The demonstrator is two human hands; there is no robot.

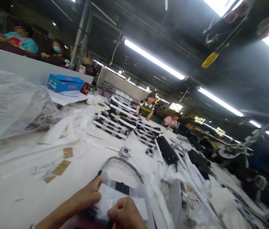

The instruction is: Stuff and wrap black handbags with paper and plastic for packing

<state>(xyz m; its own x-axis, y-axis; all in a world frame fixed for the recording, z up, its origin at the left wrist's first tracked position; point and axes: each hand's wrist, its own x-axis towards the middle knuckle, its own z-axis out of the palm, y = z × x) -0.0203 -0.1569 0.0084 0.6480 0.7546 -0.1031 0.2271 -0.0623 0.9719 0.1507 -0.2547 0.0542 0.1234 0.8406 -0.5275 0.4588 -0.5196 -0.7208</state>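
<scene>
The flat bag with black, grey and white blocks [122,188] lies on the white work table [77,184], directly before the person, and a thin translucent plastic film [109,192] covers a part of it. The left hand [95,190] is closed, with thumb and fingers pinching the left upper corner of the bag; whether film is also caught there, I cannot tell. The right hand [124,210] is closed too, pinching the film over the near part of the bag. The arched handle in clear wrapping [134,169] rises at the far side of the bag, a small grey wrapped coil [124,152] is just beyond it, and brown paper tags [61,167] lie to the left of the bag. I judge the bag to be light and rather soft, the handle stiffer, and the film slippery and easy to crease or tear, so the firmest hold should be at the bag's side edges or handle base
</scene>
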